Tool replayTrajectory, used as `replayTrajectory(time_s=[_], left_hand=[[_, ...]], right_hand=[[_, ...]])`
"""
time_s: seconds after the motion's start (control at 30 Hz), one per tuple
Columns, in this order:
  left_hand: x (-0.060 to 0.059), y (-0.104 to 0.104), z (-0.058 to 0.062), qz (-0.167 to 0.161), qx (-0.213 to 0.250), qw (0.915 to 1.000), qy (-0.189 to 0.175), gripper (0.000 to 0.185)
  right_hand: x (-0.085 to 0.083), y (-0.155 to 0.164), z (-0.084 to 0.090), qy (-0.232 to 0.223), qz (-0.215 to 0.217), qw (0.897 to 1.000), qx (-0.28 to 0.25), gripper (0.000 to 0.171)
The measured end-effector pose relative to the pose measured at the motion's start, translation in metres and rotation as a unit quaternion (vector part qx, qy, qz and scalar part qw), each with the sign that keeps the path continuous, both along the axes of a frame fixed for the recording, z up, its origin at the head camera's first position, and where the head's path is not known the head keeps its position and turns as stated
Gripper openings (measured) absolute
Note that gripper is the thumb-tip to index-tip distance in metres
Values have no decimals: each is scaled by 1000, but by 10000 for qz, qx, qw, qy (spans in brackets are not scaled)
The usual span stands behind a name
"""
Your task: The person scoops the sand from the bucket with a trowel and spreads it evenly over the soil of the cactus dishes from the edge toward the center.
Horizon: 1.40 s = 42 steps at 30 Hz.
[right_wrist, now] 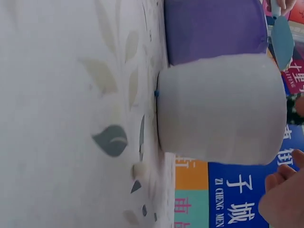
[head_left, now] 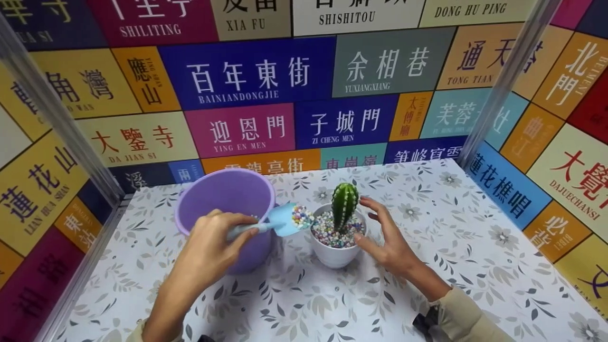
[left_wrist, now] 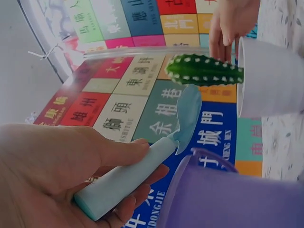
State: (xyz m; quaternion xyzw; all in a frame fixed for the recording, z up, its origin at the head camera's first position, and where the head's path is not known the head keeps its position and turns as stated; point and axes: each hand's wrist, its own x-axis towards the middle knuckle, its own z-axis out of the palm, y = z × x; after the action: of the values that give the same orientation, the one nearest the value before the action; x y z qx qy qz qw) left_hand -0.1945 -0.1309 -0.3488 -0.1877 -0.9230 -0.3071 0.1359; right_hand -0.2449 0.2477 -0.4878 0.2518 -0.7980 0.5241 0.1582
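Note:
My left hand (head_left: 213,244) grips the handle of a light blue toy shovel (head_left: 283,219), whose blade carries a small heap of multicoloured beads (head_left: 301,216). The blade's tip is at the left rim of a white pot (head_left: 336,255). Inside the pot, a green cactus (head_left: 345,202) stands upright, with colourful beads around its base. My right hand (head_left: 389,240) is at the pot's right side, thumb near the rim and fingers spread beside the cactus; whether it touches the pot I cannot tell. In the left wrist view, my fingers curl round the shovel handle (left_wrist: 128,178).
A purple bucket (head_left: 249,254) stands left of the pot, under my left hand; its contents are mostly hidden. The table (head_left: 380,304) has a leaf-patterned white cover, with a few stray beads on it. Behind rise panels of coloured signs (head_left: 247,71), joined by clear corner posts (head_left: 506,71).

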Motion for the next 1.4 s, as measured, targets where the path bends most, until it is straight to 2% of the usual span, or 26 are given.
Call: replayTrajectory(time_s=[0.2,0.33,0.5,0.67,0.87,1.13,1.4], left_hand=[[-2,12,-8,-272,-115,9995,121,16],[-3,19,-12,-391,-171,9989,176,17],[-3,28,-15,-361,-321,9987,160,16],[-1,34,-15,-315,-512,9981,169,14],[-2,41,-13,-364,-661,9971,-42,14],[-6,50,-14,-653,-590,9959,-186,13],[-10,56,-19,-1023,-596,9929,-77,11]], right_hand=[[-4,5,-5,-1088,397,9925,402,112],[-6,7,-7,-1369,442,9878,594,125],[-5,3,-8,-1319,269,9886,671,128],[0,-6,-6,-1070,-216,9911,766,131],[5,-17,-4,-730,-655,9890,1103,136],[7,-12,-2,-984,-207,9890,1083,132],[7,-12,-2,-963,-262,9898,1021,129]])
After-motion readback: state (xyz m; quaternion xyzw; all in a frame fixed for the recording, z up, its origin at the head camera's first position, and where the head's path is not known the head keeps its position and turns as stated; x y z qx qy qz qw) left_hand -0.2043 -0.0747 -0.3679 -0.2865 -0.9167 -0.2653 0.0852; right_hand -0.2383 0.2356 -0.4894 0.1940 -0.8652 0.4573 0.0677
